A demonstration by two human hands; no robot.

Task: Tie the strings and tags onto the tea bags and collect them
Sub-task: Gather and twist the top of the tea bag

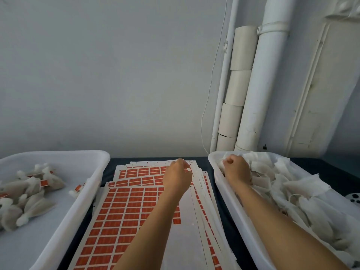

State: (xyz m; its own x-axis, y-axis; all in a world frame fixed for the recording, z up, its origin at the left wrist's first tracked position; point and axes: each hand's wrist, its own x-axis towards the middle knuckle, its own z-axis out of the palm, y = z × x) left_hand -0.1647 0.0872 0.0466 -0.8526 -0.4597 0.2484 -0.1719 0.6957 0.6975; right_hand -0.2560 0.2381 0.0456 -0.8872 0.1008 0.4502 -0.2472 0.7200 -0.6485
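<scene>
Sheets of orange-red tags [124, 211] lie stacked between two white tubs. My left hand [178, 176] reaches over the far end of the sheets, its fingertips pinching at a sheet's edge. My right hand [236, 169] is inside the right tub [229, 193], fingers curled round a white tea bag at the tub's far left corner. That tub is full of untagged white tea bags [303, 197]. The left tub [81, 207] holds several finished tea bags with orange tags [29, 191].
The tubs and sheets sit on a dark table [335, 170] against a pale wall. White pipes [259, 90] and stacked cardboard rolls [233, 106] stand in the far right corner. A small round white object [353, 197] lies right of the right tub.
</scene>
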